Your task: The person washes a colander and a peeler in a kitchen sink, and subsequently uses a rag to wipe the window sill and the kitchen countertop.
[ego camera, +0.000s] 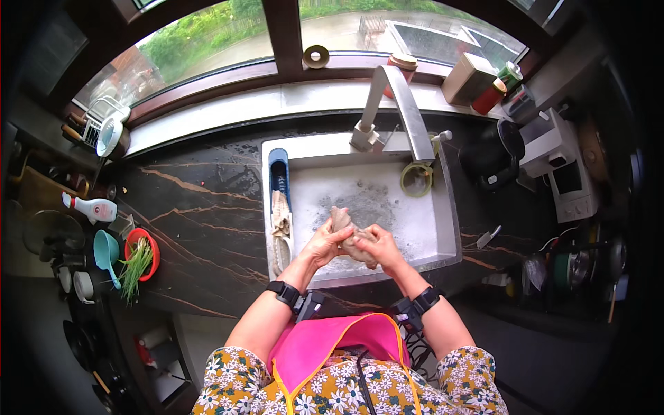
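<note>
A wet, greyish-beige cloth [358, 246] is bunched between my two hands over the sink [450, 223]. My left hand [321, 245] grips its left part, with the thumb across the top. My right hand [385, 248] holds the right side. Soapy water with white foam [321, 194] lies below the cloth. The metal faucet [399, 93] arches over the basin from the back rim; no stream shows from it. A greenish round strainer [416, 180] is in the back right corner. Along the left rim, a blue holder [278, 156] stands beside a crumpled beige cloth [280, 212].
On the dark counter [202, 244] at left are a red bowl [155, 259] with green stalks [136, 267], a teal ladle [106, 249] and a spray bottle [98, 209]. At right stand a black jug [487, 155] and a small cleaver [488, 237]. Canisters [488, 97] line the windowsill.
</note>
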`<state>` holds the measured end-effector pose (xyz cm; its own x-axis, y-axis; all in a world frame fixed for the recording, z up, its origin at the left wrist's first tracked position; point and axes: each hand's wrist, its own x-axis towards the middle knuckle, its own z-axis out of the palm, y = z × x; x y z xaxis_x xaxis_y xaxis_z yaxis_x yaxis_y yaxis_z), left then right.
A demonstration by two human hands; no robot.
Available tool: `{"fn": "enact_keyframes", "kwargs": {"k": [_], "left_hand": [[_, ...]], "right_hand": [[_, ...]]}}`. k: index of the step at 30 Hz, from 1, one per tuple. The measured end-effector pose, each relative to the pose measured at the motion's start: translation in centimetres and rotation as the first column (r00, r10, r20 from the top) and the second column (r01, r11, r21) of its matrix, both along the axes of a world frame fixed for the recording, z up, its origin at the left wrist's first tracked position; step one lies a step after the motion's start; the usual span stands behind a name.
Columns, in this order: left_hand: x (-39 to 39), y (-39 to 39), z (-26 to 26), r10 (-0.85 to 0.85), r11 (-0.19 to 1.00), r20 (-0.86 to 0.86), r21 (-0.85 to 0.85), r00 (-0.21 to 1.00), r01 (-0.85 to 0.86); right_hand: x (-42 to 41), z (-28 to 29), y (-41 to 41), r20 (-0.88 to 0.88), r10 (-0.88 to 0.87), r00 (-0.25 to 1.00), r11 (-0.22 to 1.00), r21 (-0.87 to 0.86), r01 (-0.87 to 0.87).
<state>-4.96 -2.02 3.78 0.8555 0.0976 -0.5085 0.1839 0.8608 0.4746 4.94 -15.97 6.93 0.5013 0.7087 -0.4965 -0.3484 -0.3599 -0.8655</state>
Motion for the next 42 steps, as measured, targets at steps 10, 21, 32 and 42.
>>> {"fn": "enact_keyframes", "kwargs": {"k": [10, 21, 32, 42], "left_hand": [[-7.4, 5.8, 6.4, 0.024, 0.935, -0.079, 0.355, 0.997, 0.006], [-14.5, 8.6, 5.8, 0.113, 0.965, -0.019, 0.238, 0.993, -0.106], [-14.7, 8.7, 5.2, 0.127, 0.829, 0.101, 0.535, 0.987, -0.161], [-12.1, 9.4, 6.9, 0.022, 0.869, 0.285, 0.469, 0.958, -0.159]], "right_hand": [[-7.5, 3.4, 7.1, 0.237, -0.284, 0.929, 0.938, 0.272, 0.217], [-13.3, 4.7, 11.0, 0.537, 0.010, 0.844, 0.996, 0.071, -0.057], [-14.6, 5.7, 9.2, 0.352, -0.153, 0.923, 0.985, 0.135, 0.111], [-13.2, 7.0, 6.0, 0.405, -0.388, 0.828, 0.916, 0.266, 0.299]]}}
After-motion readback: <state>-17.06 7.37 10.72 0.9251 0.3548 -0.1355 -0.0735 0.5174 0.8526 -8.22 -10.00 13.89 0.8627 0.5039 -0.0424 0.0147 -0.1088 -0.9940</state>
